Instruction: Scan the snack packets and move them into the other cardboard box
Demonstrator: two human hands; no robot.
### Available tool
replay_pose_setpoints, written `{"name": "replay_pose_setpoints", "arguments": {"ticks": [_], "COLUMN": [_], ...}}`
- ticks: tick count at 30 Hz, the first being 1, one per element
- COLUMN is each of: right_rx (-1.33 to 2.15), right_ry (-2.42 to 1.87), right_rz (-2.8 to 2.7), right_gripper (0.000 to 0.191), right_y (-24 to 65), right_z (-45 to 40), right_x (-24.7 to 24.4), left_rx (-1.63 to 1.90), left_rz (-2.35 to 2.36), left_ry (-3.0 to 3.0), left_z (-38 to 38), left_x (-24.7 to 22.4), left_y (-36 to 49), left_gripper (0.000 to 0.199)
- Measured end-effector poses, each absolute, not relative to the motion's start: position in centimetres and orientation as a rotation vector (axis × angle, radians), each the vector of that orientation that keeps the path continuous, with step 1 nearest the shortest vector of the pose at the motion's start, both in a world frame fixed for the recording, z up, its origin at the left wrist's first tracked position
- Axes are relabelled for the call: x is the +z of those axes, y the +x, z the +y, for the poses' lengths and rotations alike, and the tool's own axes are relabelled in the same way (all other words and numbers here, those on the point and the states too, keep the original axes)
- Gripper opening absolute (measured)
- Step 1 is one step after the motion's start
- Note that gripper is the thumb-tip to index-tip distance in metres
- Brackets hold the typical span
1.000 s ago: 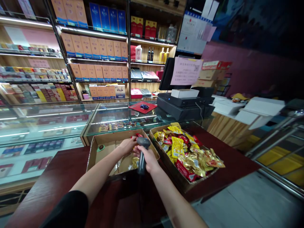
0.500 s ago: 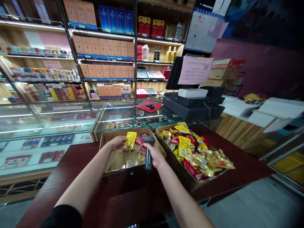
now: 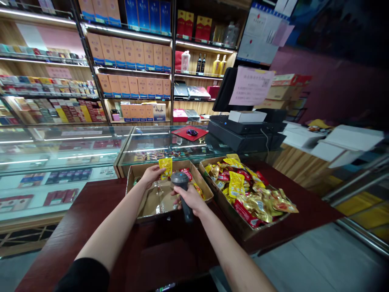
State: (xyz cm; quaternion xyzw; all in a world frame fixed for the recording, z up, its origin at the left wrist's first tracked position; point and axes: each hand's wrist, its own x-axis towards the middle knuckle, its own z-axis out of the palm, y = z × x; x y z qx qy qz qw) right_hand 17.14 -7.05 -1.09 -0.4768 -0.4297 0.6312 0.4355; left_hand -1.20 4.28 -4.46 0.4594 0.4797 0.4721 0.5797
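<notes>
Over the left cardboard box, my left hand pinches a yellow snack packet upright by its edge. My right hand is wrapped round the handle of a dark grey barcode scanner, whose head is close to the packet, slightly below and right of it. A few red and yellow packets lie along the right side of that box. The right cardboard box is heaped with yellow, red and gold packets.
Both boxes rest on a dark red counter. Behind them is a glass display case with a mouse on a red mat. A monitor and cash drawer stand at the back right. Stocked shelves line the wall.
The yellow packet has risen slightly in my left hand. The scanner has moved left, nearer to the packet, uncovering more packets at the left box's right side.
</notes>
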Motion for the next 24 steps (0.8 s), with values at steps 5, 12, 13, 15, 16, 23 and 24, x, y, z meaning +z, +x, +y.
{"name": "replay_pose_setpoints", "arguments": {"ticks": [5, 12, 13, 15, 16, 23, 24], "right_rx": [1.552, 1.63, 1.639, 1.642, 1.631, 1.617, 1.607], "right_ry": [-1.227, -1.224, -1.231, -1.245, -1.242, -1.149, -1.154], "right_rz": [-1.154, -1.16, -1.141, -1.093, -1.062, -1.056, -1.089], "right_gripper": [0.022, 0.021, 0.021, 0.022, 0.023, 0.035, 0.036], "right_y": [16.9, 16.9, 16.9, 17.0, 17.1, 16.9, 16.7], "right_z": [-7.1, -7.0, -7.0, -7.4, -7.7, -12.7, -13.2], "right_x": [-1.4, -1.0, -0.9, -0.5, -0.2, 0.2, -0.1], "left_rx": [1.162, 1.067, 1.043, 0.995, 0.975, 0.878, 0.882], "left_rz": [1.148, 1.131, 1.122, 1.102, 1.098, 1.095, 1.085], "left_ry": [1.038, 1.065, 1.08, 1.108, 1.118, 1.171, 1.175], "left_z": [4.9, 4.8, 4.6, 4.3, 4.2, 3.5, 3.4], "left_x": [-4.6, -5.2, -5.3, -5.4, -5.4, -4.0, -3.8], "left_y": [-1.0, 0.3, 0.5, 1.0, 1.1, 1.0, 1.0], "left_gripper": [0.053, 0.053, 0.052, 0.052, 0.051, 0.049, 0.05]}}
